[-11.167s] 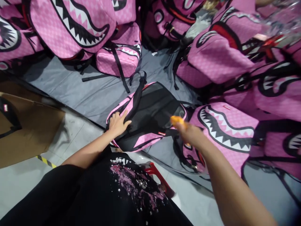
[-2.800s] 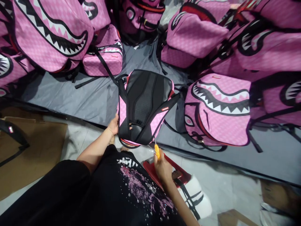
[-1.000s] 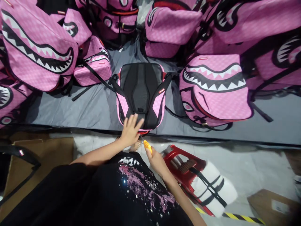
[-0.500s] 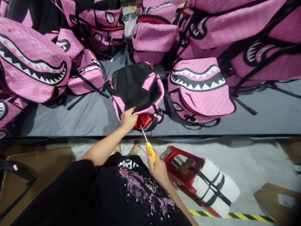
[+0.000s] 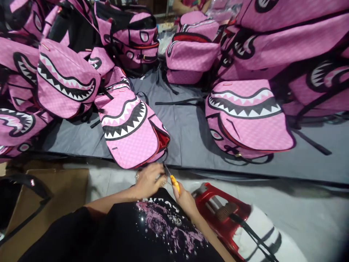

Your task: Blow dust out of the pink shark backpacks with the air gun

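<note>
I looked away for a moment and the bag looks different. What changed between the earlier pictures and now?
The backpack was turned over: its black strap side faced up before, now its pink shark-mouth front does, with the zip edge open toward the person. The left hand let go of the bag and came back beside the right hand. The right hand still grips the yellow-handled tool. The other backpacks and the red stool stayed put.

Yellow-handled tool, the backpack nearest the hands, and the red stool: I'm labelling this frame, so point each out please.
yellow-handled tool (image 5: 175, 183): head view, on its yellow handle.
pink shark-mouth backpack (image 5: 131, 135): head view, on its front panel.
red stool (image 5: 218, 214): head view, on its seat.
</note>
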Available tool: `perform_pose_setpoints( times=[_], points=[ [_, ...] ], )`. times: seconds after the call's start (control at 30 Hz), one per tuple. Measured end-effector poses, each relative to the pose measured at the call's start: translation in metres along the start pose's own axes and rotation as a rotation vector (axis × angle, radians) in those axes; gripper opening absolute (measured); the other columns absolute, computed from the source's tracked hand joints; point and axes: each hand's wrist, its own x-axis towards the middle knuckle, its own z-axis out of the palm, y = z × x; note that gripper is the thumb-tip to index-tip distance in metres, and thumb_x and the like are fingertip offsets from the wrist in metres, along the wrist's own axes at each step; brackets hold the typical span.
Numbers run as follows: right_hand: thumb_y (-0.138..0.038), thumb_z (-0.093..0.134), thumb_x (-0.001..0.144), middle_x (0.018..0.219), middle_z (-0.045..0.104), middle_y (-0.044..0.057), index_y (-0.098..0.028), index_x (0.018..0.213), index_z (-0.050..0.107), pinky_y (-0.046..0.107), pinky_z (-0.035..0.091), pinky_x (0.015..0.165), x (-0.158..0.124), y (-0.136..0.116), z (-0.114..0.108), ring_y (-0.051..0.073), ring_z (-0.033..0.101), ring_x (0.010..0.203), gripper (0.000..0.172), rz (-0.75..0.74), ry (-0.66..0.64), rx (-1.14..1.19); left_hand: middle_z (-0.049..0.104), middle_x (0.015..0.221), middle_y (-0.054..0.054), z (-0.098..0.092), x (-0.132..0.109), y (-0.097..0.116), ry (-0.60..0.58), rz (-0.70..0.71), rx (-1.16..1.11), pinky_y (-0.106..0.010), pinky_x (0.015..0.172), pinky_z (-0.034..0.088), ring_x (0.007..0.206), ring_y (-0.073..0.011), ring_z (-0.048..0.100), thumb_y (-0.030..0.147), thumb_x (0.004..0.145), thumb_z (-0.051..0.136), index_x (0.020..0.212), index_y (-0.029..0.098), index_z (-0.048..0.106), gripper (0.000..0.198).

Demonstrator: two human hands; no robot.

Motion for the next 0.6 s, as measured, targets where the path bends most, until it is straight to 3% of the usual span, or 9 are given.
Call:
perform_pose_setpoints(
  times=[0.13, 0.2, 0.3, 0.37, 0.47, 0.53, 0.6],
  points=[
    [-0.046, 0.022, 0.100, 0.085, 0.073, 0.013, -0.015, 0.126, 0.054, 0.031, 0.042, 0.065, -0.001, 0.016, -0.006, 0.028, 0.071, 0.081, 0.052, 0.044, 0.006, -0.014, 0.046, 0.147, -0.021, -0.040, 0.022, 0.020, 0.353, 0.090, 0.779, -0.065, 0.116, 0.015, 0.146, -0.0432, 0.023, 0.032, 0.071, 0.074, 0.133, 0.018, 0.057, 0.066],
    [-0.048, 0.025, 0.097, 0.078, 0.072, 0.010, -0.015, 0.121, 0.056, 0.031, 0.042, 0.065, -0.009, 0.023, -0.011, 0.027, 0.070, 0.075, 0.051, 0.000, 0.018, 0.016, 0.052, 0.140, -0.021, -0.057, 0.036, 0.030, 0.467, 0.101, 0.849, -0.060, 0.117, 0.018, 0.144, -0.0416, 0.030, 0.024, 0.071, 0.072, 0.130, 0.017, 0.060, 0.061],
    [-0.054, 0.031, 0.092, 0.073, 0.070, 0.007, -0.018, 0.109, 0.060, 0.032, 0.045, 0.067, -0.020, 0.016, -0.017, 0.026, 0.069, 0.070, 0.049, -0.159, 0.049, 0.145, 0.069, 0.101, -0.017, -0.072, 0.046, 0.062, 0.587, 0.169, 0.674, -0.051, 0.111, 0.032, 0.123, -0.0391, 0.055, 0.020, 0.072, 0.066, 0.112, 0.018, 0.072, 0.041],
    [-0.056, 0.030, 0.092, 0.068, 0.067, 0.005, -0.020, 0.097, 0.061, 0.031, 0.046, 0.067, -0.024, 0.003, -0.018, 0.022, 0.066, 0.064, 0.048, -0.277, 0.099, 0.285, 0.069, 0.080, -0.012, -0.079, 0.047, 0.097, 0.594, 0.264, 0.683, -0.047, 0.107, 0.037, 0.108, -0.0374, 0.062, 0.023, 0.072, 0.068, 0.101, 0.020, 0.076, 0.031],
    [-0.057, 0.025, 0.096, 0.059, 0.058, 0.002, -0.020, 0.084, 0.057, 0.029, 0.046, 0.062, -0.019, -0.018, -0.021, 0.018, 0.058, 0.056, 0.050, -0.372, 0.219, 0.454, 0.069, 0.078, -0.010, -0.082, 0.043, 0.149, 0.546, 0.387, 0.918, -0.043, 0.099, 0.042, 0.093, -0.0326, 0.065, 0.028, 0.077, 0.065, 0.099, 0.021, 0.075, 0.026],
    [-0.057, 0.027, 0.096, 0.060, 0.058, 0.003, -0.019, 0.085, 0.058, 0.028, 0.045, 0.060, -0.004, -0.030, -0.028, 0.018, 0.058, 0.058, 0.050, -0.363, 0.254, 0.474, 0.070, 0.081, -0.011, -0.077, 0.039, 0.169, 0.544, 0.439, 1.033, -0.041, 0.091, 0.045, 0.086, -0.0302, 0.066, 0.030, 0.082, 0.059, 0.102, 0.019, 0.075, 0.027],
    [-0.054, 0.034, 0.096, 0.061, 0.059, 0.004, -0.017, 0.091, 0.061, 0.029, 0.044, 0.059, 0.021, -0.041, -0.041, 0.020, 0.060, 0.061, 0.046, -0.301, 0.242, 0.428, 0.071, 0.082, -0.012, -0.063, 0.035, 0.175, 0.493, 0.508, 1.076, -0.038, 0.083, 0.047, 0.079, -0.0278, 0.065, 0.030, 0.086, 0.055, 0.103, 0.018, 0.074, 0.029]
  ],
)
